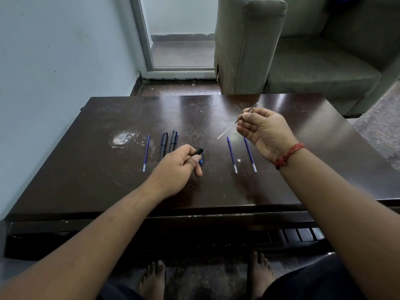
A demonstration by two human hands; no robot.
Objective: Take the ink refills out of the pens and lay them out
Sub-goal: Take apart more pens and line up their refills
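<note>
My left hand (pixel 183 164) grips a black pen body (pixel 199 151) low over the dark table (pixel 86 180); a small blue piece (pixel 201 162) lies under its fingers. My right hand (pixel 263 131) is raised and pinches a thin, mostly clear refill (pixel 229 126) that slants up to the right. Two blue refills (pixel 232 153) (pixel 250 153) lie side by side below my right hand. A third blue refill (pixel 146 153) lies at the left. Two black pens (pixel 163 144) (pixel 173 141) rest between it and my left hand.
A whitish stain (pixel 123 138) marks the table left of the pens. A grey sofa (pixel 303 50) stands beyond the far edge, with a glass door (pixel 179 35) and a wall (pixel 54 50) to its left. My bare feet are under the table's near edge.
</note>
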